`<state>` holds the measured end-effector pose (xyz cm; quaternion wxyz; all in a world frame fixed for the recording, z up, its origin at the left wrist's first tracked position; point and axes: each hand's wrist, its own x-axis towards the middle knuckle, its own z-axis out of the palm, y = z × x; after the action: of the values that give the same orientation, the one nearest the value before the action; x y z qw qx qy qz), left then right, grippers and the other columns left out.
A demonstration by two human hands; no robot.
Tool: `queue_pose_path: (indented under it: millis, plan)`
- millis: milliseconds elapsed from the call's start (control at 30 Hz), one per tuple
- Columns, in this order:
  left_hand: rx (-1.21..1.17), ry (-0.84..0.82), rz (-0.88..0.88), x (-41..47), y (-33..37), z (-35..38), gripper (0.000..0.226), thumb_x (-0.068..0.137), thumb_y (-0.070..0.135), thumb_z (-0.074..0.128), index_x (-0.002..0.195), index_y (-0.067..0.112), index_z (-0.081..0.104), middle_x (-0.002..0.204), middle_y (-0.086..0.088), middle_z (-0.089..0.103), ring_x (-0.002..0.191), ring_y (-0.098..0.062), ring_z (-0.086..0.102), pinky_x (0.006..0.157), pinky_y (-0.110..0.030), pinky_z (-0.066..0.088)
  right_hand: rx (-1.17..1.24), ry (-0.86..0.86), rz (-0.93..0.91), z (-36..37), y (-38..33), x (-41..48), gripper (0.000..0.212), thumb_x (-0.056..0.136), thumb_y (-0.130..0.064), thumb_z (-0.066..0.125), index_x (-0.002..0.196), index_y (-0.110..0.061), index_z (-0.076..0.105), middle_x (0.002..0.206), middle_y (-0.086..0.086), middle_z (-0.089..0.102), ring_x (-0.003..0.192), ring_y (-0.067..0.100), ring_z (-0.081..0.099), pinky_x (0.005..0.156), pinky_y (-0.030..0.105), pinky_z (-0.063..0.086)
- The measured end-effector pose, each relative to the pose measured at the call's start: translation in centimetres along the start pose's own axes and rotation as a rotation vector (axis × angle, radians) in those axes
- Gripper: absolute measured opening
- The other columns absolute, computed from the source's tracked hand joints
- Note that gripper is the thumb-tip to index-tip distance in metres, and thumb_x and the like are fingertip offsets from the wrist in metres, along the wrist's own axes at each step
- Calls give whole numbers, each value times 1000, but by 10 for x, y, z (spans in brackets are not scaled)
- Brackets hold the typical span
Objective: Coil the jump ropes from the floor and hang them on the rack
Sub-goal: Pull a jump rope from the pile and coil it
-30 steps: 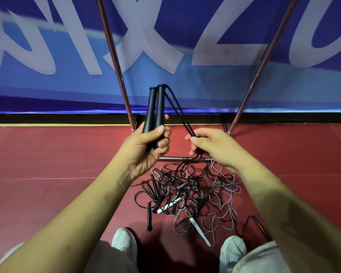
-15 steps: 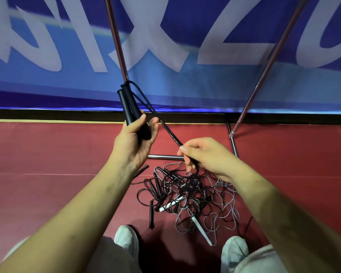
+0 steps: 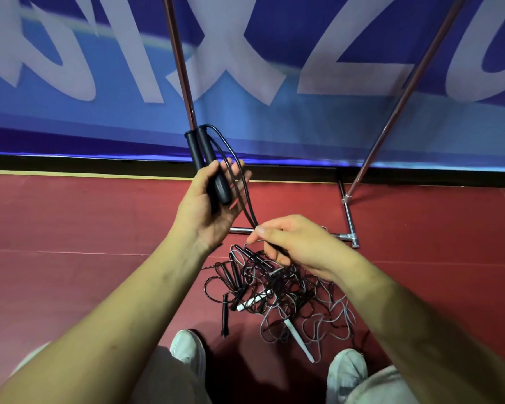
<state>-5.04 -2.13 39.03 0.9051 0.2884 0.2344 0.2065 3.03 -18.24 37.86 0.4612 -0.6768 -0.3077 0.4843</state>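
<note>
My left hand holds two black jump-rope handles side by side, their tops pointing up and away, with my fingers spread loosely behind them. The black cord runs from the handle tops down across my left fingers to my right hand, which pinches it between thumb and fingers. Below my right hand a tangled pile of black and grey ropes lies on the red floor, with white handles sticking out. The rack's metal base bar lies just behind the pile.
Two slanted rack poles rise in front of a blue banner. A loose black handle lies at the pile's left. My white shoes stand at the bottom, close to the pile.
My left hand has opened its fingers around the handles and shifted slightly right. My right hand slid down the cord, now lower and nearer the pile.
</note>
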Motion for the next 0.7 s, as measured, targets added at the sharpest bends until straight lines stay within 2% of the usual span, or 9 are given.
queue_pose_path:
  millis: [167,267,367,433,500,533,600,700]
  plan:
    - [-49,30,-51,-3,-3,2,26,98,38,51,102,16,65,123,-14,68,119,-29,63,102,-41,46,-10,-9,-17,12,0,1,27,102,-24,50,100,-11,73,60,2,55,45,9,41,53,23,38]
    - [-41,55,-61,-3,-8,2,35,98,41,51,113,11,62,124,-20,67,115,-30,66,99,-40,50,-11,4,26,12,-2,0,26,101,-24,51,98,-9,73,58,2,50,44,9,36,50,23,34]
    - [-26,20,-63,-6,-12,5,41,98,41,50,128,14,54,123,-18,68,110,-27,68,92,-34,54,-29,-11,111,11,-1,-1,27,101,-24,52,96,-6,72,55,1,43,41,8,31,45,23,27]
    - [-24,-2,-56,-8,-16,9,38,98,36,51,132,18,48,115,-14,72,97,-21,73,75,-27,57,-29,-55,151,12,-1,-2,29,101,-23,51,99,-1,70,54,0,40,40,8,28,43,22,24]
    - [-39,-2,-47,-10,-18,12,29,97,29,55,124,20,48,98,-8,75,76,-17,72,59,-22,55,-17,-90,170,13,-2,-3,30,102,-22,50,101,2,68,53,-1,38,40,8,26,43,21,21]
    - [-42,0,-38,-11,-18,12,25,97,27,57,120,20,49,89,-5,73,68,-15,69,55,-22,54,-16,-100,172,14,-2,-3,30,101,-22,51,100,3,68,53,-1,38,41,8,25,44,22,20]
    - [-28,-2,-18,-10,-19,12,16,97,23,59,110,17,52,77,-2,64,61,-12,61,54,-21,52,-22,-96,171,12,-3,-3,29,101,-23,52,99,1,69,53,-1,39,42,9,26,44,22,20]
    - [33,0,-2,-8,-19,8,5,95,15,59,97,11,58,78,0,61,63,-10,58,58,-21,52,-12,-70,144,8,-3,-3,27,100,-22,53,95,-3,71,52,-1,39,42,10,26,45,23,20]
